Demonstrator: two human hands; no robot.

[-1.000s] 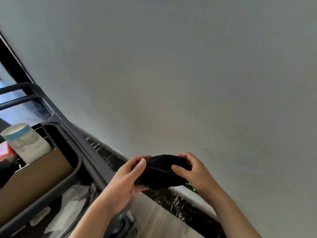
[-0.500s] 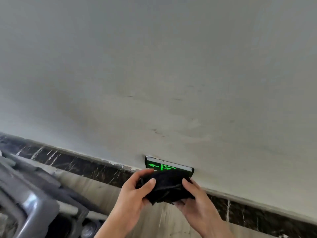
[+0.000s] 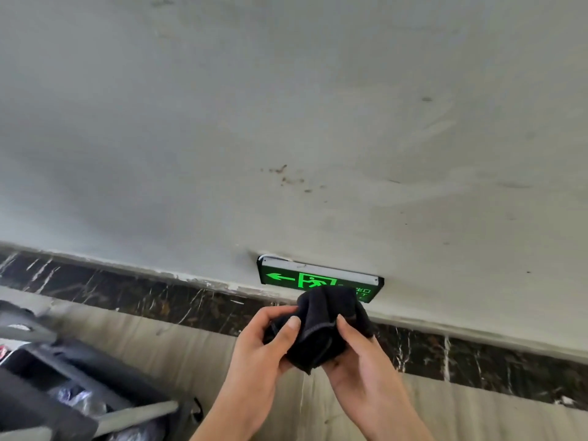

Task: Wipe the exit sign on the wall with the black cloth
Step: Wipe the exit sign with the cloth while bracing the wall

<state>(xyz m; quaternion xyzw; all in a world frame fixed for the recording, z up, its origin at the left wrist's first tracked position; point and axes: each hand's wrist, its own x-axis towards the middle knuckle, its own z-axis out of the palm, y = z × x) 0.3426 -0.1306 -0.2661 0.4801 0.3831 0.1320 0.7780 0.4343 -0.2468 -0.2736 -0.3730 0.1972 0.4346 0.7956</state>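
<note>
**Cloth bunched in both hands just below the sign**

I see the long, flat, green-lit rectangular exit sign (image 3: 313,279) mounted low on the pale grey plaster wall (image 3: 286,122), its long axis running along the wall and its arrow pointing left. The crumpled black cloth (image 3: 321,326) covers the sign's lower right part. My left hand (image 3: 264,354) and right hand (image 3: 359,361) both pinch the cloth, directly beneath the sign. A dark marble skirting strip (image 3: 127,294) runs below; a grey cart (image 3: 63,386) sits lower left.
</note>
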